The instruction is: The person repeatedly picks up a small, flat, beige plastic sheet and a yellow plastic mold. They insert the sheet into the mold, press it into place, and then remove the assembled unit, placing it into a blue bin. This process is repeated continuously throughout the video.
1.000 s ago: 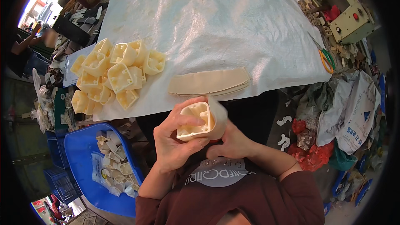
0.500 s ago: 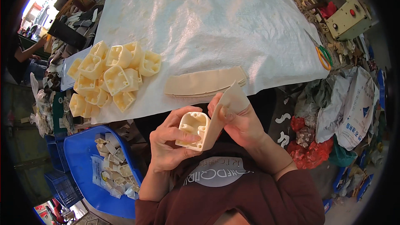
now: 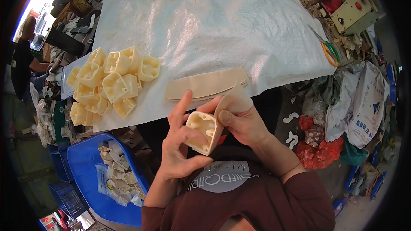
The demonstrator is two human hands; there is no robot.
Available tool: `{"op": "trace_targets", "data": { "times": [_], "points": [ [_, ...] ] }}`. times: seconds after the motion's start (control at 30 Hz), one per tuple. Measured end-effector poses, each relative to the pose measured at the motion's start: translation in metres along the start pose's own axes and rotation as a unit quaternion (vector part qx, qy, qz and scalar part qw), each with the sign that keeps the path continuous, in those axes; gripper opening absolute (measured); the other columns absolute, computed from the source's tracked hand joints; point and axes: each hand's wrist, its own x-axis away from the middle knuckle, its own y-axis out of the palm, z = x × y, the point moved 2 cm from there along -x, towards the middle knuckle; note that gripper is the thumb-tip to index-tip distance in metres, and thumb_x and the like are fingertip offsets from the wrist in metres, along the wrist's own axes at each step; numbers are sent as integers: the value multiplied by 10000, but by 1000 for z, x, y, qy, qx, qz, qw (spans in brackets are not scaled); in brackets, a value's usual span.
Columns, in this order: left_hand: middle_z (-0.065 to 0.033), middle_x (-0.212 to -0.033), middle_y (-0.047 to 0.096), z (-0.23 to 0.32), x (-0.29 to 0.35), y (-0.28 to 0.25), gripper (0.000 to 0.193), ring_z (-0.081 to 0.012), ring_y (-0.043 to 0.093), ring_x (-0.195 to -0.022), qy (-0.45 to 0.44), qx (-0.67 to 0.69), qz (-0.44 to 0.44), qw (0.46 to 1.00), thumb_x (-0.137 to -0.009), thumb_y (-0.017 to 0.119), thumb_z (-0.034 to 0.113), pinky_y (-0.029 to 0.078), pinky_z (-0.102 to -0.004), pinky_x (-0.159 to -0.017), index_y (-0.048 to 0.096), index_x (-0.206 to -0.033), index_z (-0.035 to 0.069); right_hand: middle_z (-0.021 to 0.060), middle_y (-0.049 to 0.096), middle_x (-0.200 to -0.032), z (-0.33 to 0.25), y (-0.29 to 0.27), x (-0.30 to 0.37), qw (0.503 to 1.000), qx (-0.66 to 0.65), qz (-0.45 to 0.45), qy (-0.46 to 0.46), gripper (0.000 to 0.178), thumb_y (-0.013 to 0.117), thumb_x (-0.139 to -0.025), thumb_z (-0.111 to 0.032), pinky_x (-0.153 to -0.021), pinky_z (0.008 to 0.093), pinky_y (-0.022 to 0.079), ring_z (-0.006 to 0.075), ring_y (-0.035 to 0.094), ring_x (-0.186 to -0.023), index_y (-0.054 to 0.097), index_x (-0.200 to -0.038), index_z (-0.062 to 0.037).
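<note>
My left hand [image 3: 174, 150] holds a cream hollow plastic block [image 3: 198, 124] with rounded corners and pegs inside, its open side facing up. One finger reaches into the hollow, the index finger is raised, and the thumb lies along the lower edge. In my right hand [image 3: 248, 127] is a thin beige strip [image 3: 234, 100], pinched under the thumb where it meets the block's right side. How far the strip wraps round the block is hidden. Just beyond, a stack of curved beige strips [image 3: 205, 84] lies near the table's front edge.
A pile of similar cream blocks [image 3: 114, 86] sits at the left on the white-covered table [image 3: 205, 30]. Scissors [image 3: 329, 52] rest at its right edge. A blue tub [image 3: 79, 173] of scraps stands lower left; bags [image 3: 319, 152] crowd the right. Another person [image 3: 26, 60] is at far left.
My left fingers have loosened and spread, with the index finger lifted. The block has turned slightly, and my right thumb has moved down against the strip beside the block. The strip's free end now folds over.
</note>
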Motion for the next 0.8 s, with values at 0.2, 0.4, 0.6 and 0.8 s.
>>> {"op": "trace_targets", "data": {
  "times": [0.2,0.4,0.6,0.8],
  "points": [
    [-113,-1080,462,4,2,9,355,-204,472,-1019,-16,-47,79,996,-580,795,-2,419,-321,-839,531,-801,86,71,636,-946,-10,-8,-1,997,76,18,-27,213,682,-814,-118,-746,271,502,122,595,-866,621,-979,2],
    [-148,-1150,475,-1,2,-4,364,-224,509,-1030,-7,26,-8,1000,-581,802,-2,425,-333,-862,534,-817,69,81,653,-849,-10,-1,-2,997,59,48,-19,400,763,-724,-306,-638,231,480,121,608,-768,620,-921,12],
    [-174,-1222,433,-3,0,-2,493,-256,485,-1102,-10,50,-4,999,-578,792,-6,428,-362,-888,510,-977,59,63,636,-887,-7,-5,-2,999,48,15,-20,395,749,-735,-313,-659,260,484,121,600,-784,629,-925,12],
    [-126,-1155,390,-2,0,18,737,-223,457,-1048,-46,-74,155,984,-545,820,79,413,-339,-875,389,-1141,47,71,639,-934,-2,0,2,992,109,39,-57,311,706,-788,-177,-738,266,492,117,593,-845,604,-1007,19]
  ]
}}
